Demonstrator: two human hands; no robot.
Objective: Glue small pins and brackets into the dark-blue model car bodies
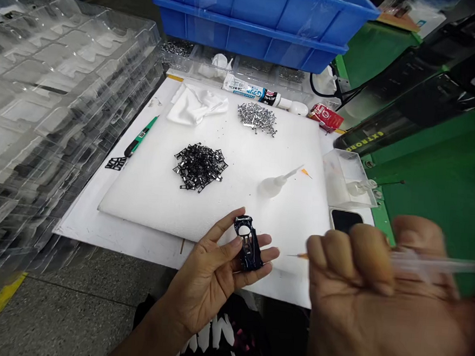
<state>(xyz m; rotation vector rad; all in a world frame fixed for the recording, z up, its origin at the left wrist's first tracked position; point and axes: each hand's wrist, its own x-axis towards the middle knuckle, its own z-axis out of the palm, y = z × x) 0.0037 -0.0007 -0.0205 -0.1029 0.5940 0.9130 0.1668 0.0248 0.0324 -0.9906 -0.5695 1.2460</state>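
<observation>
Left hand (pixel 215 268) spread palm-up, black frame (pixel 248 243) resting on its fingers, right hand (pixel 359 295) fisted round a blurred syringe (pixel 430 263), white foam pad (pixel 238 167) behind

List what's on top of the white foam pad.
Heaps of black parts and silver parts, a crumpled white cloth, a squeeze bottle. The left hand, holding a black frame, covers some of the near edge; whatever lies under the cloth is hidden.

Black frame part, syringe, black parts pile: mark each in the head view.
black frame part (pixel 248 245): head view, middle of its openwork body.
syringe (pixel 438 263): head view, on the blurred clear barrel.
black parts pile (pixel 200 166): head view, centre of the heap.
</observation>
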